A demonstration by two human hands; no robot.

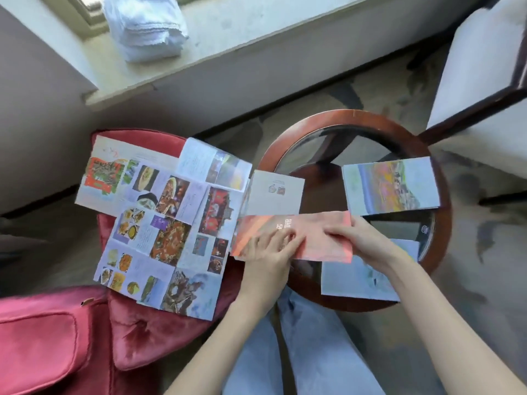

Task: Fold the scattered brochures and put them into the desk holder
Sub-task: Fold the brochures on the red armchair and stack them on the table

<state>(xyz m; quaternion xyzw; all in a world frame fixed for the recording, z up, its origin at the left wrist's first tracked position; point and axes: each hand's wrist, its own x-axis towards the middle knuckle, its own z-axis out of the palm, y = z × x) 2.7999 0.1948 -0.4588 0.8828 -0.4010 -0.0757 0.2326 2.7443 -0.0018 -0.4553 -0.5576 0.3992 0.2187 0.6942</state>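
A pink-orange brochure [313,235] lies at the near left edge of the round table, partly folded. My left hand [271,252] lies on its left half with fingers spread flat. My right hand [362,240] pinches its right end. A large unfolded brochure [159,223] with food photos is spread over the red chair at the left. A folded brochure with a landscape picture [390,185] sits on the table's right side. A pale blue one [356,277] lies under my right wrist. A grey-white panel [273,192] stands behind the pink one. No desk holder is visible.
The round table [353,116] has a dark red wooden rim and a glass top. A red velvet chair [85,337] stands at the left, a white armchair [484,67] at the upper right. Folded white towels [145,27] rest on the window ledge. My knees in blue jeans are below.
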